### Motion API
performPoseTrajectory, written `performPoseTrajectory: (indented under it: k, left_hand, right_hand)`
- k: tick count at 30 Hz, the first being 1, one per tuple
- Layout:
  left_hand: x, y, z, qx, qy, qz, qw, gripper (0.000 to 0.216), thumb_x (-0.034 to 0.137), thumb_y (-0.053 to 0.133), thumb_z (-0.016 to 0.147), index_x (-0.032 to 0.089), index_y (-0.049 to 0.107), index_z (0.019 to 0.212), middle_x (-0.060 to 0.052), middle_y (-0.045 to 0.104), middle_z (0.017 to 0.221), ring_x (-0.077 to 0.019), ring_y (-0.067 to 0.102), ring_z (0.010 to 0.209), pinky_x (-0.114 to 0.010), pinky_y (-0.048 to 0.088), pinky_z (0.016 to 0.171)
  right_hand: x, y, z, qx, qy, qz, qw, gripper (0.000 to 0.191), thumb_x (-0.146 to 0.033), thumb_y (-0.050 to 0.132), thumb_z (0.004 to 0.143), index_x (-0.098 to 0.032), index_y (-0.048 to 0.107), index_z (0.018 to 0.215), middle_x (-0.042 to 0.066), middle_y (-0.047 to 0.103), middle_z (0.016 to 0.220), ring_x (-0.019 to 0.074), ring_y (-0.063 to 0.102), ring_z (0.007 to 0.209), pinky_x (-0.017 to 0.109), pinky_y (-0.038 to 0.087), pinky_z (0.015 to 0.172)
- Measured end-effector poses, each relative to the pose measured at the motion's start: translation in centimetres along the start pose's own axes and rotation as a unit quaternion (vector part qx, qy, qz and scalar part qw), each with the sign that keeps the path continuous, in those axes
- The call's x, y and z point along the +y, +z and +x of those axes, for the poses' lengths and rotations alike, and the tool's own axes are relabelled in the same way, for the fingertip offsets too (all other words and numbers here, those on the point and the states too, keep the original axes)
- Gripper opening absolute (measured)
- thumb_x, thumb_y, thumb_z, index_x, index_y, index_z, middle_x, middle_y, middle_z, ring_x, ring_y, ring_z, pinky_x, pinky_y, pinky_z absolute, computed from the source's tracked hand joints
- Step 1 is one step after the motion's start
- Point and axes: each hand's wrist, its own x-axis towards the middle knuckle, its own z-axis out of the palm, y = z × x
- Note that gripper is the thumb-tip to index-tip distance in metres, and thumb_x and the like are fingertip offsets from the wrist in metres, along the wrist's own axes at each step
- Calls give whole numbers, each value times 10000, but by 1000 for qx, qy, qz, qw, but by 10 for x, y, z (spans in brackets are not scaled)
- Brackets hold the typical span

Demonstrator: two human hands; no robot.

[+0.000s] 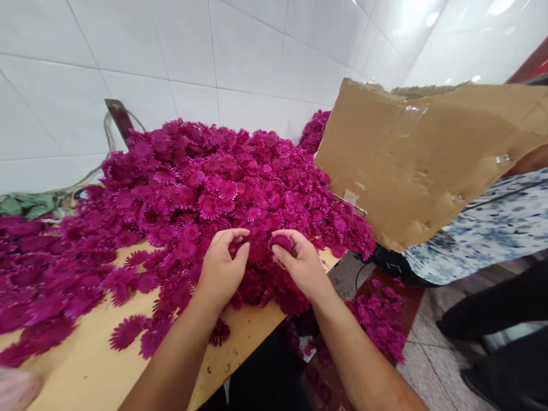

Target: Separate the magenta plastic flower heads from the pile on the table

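Observation:
A big heap of magenta fabric flower petals (205, 182) covers the wooden table (85, 371). My left hand (222, 265) is curled, fingers pinched together over petals at the near edge of the heap. My right hand (299, 262) is closed on a small magenta petal piece (280, 242) held between thumb and fingers. The two hands sit close together, a few centimetres apart, just above the pile near the table's front right corner.
A torn cardboard sheet (428, 165) stands at the right, with a person in a blue-patterned garment (492, 228) behind it. More petals (381, 319) lie on a lower dark-red surface and the floor. White tiled wall (214, 51) behind; green cloth (29, 204) far left.

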Motion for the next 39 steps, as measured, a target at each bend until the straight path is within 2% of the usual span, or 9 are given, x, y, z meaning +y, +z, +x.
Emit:
performPoseTrajectory:
  k: [7,13,17,20,24,27,32,36,39]
  left_hand:
    - [5,13,-14,-49,77,31,995,260,295,486,772,167,614,959,-72,626,962,-192,585,919,-362,443,874]
    - [0,24,-20,-67,62,-26,995,280,305,535,747,179,626,980,-63,643,938,-180,603,881,-332,461,844]
    - [1,30,-20,-88,5,-116,989,335,299,602,677,174,627,987,-68,653,961,-184,617,849,-321,489,788]
    - [4,30,-16,-62,-53,-193,978,251,311,646,617,164,650,820,-35,670,818,-153,613,729,-271,497,683]
    - [5,24,-7,-6,-142,-292,946,260,369,696,531,154,587,627,42,578,532,-80,499,473,-203,429,483]
    - [4,17,-1,58,-182,-321,928,329,414,696,511,159,541,649,46,573,531,-85,519,476,-204,428,485]
    - [-5,4,7,87,-154,-226,958,290,358,617,599,171,519,799,-34,646,777,-160,626,711,-327,497,721]
    - [-7,-1,3,70,-35,-6,997,377,226,591,621,160,563,991,-133,537,1205,-242,498,1132,-421,376,975]
    - [0,-1,-6,38,55,91,994,315,242,520,712,170,602,1008,-113,522,1249,-237,450,1190,-422,312,1034]
  right_hand:
    - [-1,7,-3,-18,-28,-56,998,183,-351,540,736,-171,513,724,-33,503,581,89,461,521,218,391,516]
    - [-1,10,0,-17,29,-94,995,398,-532,533,709,-178,438,556,-57,420,430,62,366,386,199,287,395]
    - [5,9,5,-11,75,-63,995,546,-706,450,660,-181,429,512,-72,349,349,49,286,311,204,230,337]
    - [6,13,4,-38,91,-35,995,570,-742,427,641,-182,426,541,-73,361,368,49,306,316,195,247,333]
    - [1,16,-2,-128,78,14,989,443,-596,582,633,-163,504,685,-43,499,541,64,450,465,191,383,458]
    - [1,13,-4,-134,62,12,989,286,-422,633,639,-160,542,711,-22,532,645,77,482,574,200,416,539]
    - [5,3,0,-31,53,-17,998,232,-320,592,642,-162,587,812,-16,539,658,88,460,575,212,386,538]
    - [5,4,3,9,28,-34,999,234,-357,579,634,-157,557,753,-17,532,608,94,451,543,224,363,528]
    - [7,9,6,22,13,-78,997,275,-432,538,664,-167,492,604,-33,466,528,83,402,491,221,331,488]
